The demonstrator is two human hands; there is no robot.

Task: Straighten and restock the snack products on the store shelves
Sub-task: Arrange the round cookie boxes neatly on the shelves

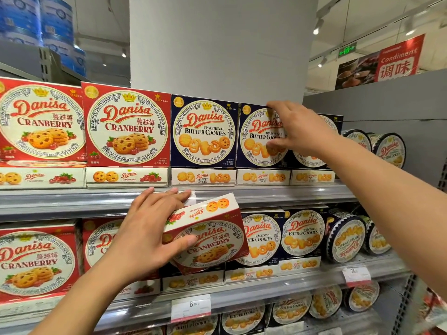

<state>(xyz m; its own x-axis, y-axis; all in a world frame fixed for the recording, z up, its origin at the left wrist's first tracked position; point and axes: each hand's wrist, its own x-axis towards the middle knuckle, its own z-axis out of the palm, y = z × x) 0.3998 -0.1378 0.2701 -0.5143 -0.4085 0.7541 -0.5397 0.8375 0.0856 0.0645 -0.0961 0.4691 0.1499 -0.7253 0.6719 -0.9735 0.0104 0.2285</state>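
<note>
My left hand (150, 228) grips a red Danisa cranberry cookie box (210, 235), held tilted in front of the middle shelf. My right hand (294, 128) reaches up to the top shelf and pinches the upper edge of a blue Danisa butter cookie box (256, 141), with the thumb across its front. That box stands slightly askew between another blue butter cookie box (204, 131) on its left and one partly hidden behind my hand on its right. Two red cranberry boxes (125, 126) stand further left on the same shelf.
The top shelf rail (72, 201) runs across the view. Below it, the middle shelf holds red cranberry boxes (36, 259), blue butter cookie boxes (302, 233) and round tins (346, 238). More tins fill the bottom shelf (290, 310). A white pillar (217, 44) rises behind.
</note>
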